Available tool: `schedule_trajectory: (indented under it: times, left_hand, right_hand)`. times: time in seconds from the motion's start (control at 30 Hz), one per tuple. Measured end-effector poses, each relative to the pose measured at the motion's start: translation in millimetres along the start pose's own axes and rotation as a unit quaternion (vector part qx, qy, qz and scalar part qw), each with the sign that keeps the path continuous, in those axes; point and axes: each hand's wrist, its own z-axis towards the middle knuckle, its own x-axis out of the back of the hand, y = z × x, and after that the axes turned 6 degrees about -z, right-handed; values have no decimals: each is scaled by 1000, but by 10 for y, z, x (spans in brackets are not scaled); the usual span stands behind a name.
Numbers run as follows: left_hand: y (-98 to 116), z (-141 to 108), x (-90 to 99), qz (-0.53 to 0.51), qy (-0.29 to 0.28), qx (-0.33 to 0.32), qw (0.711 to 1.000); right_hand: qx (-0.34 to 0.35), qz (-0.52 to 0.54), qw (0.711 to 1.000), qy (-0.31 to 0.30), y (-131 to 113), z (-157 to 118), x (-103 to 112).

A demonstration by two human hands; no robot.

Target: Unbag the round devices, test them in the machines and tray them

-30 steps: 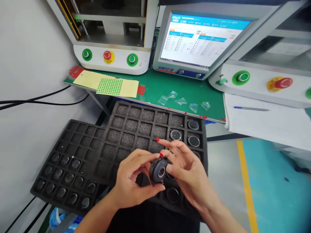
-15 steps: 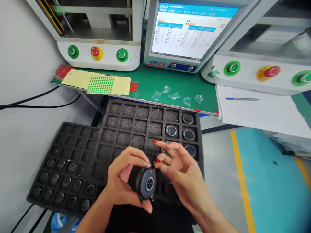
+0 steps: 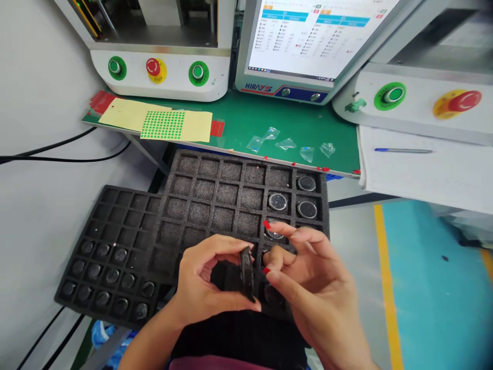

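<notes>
My left hand [image 3: 208,277] grips a black round watch case [image 3: 247,275] by its rim, between the thumb and the fingers. The case is turned nearly edge-on, so its faces barely show. Just to its right is my right hand [image 3: 319,277], a small gap away from the case. Its thumb and a bent finger come together in a pinch, while other fingers stretch out. Whatever is in the pinch, if anything, is too small to see. Under both hands lies a black foam tray [image 3: 210,179] with watch cases such as this one [image 3: 278,201] in its right-hand pockets.
A second foam tray [image 3: 127,234] at left holds several round watch parts. On the green bench [image 3: 234,115] lie yellow sticker sheets [image 3: 192,127], scraps of clear film [image 3: 285,144] and paper with a pen [image 3: 404,150]. Behind stand a monitor [image 3: 292,46] and machines with push buttons [image 3: 197,73].
The watch case has turned from showing its round sensor back to nearly edge-on. My right hand has moved right, away from the case. The camera view has shifted slightly.
</notes>
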Motion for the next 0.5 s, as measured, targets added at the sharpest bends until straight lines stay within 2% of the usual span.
schedule_trajectory:
  times: [0.23, 0.5]
  left_hand:
    - [9, 0, 67, 72, -16, -37, 997]
    - [26, 34, 63, 95, -32, -69, 993]
  right_hand:
    - [-62, 28, 997, -38, -43, -41, -22]
    - [-82, 28, 995, -47, -10, -59, -21]
